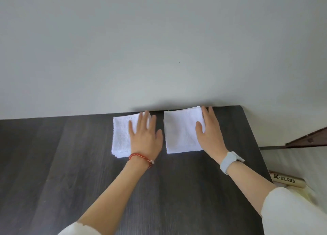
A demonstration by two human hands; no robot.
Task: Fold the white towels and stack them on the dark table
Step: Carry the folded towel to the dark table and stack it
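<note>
Two folded white towels lie side by side at the far edge of the dark table [53, 164], close to the wall. The left one [121, 137] looks like a stack of several layers. My left hand [145, 135] lies flat on its right half, fingers straight. The right towel [180, 133] is a flat square. My right hand [209, 133] rests flat on its right edge, fingers straight and reaching the towel's far corner. A narrow strip of bare table separates the two towels.
A pale wall rises straight behind the table's far edge. The table's right edge runs diagonally past my right wrist. Beyond it, on the floor, lies a cream tube [287, 180] printed "K-GLASS", and a dark brown board [309, 139] sticks in from the right.
</note>
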